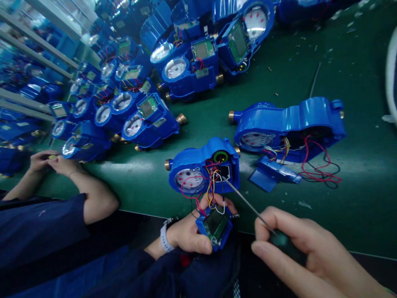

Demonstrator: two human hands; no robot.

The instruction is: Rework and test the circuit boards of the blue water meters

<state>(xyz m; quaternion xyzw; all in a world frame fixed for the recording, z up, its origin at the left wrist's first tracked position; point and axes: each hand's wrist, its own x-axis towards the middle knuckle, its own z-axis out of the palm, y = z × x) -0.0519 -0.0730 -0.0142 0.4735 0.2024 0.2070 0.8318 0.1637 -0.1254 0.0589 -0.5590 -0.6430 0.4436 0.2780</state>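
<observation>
A blue water meter [203, 165] lies on the green bench in front of me, its electronics compartment uncovered and coloured wires coming out. Those wires lead to a blue display module [214, 225] with a dark screen, which my left hand [194, 238] grips below the meter. My right hand [288, 244] is closed around the dark handle of a screwdriver [243, 196]. The thin shaft points up and left, and its tip is at the open compartment. I cannot tell whether the tip touches anything inside.
To the right lies another opened water meter [288, 124] with loose red and black wires and a blue cover piece [274, 174]. Many assembled meters [189, 66] crowd the back and left of the green bench [356, 145]. At left, a co-worker's hands [56, 163] hold something small.
</observation>
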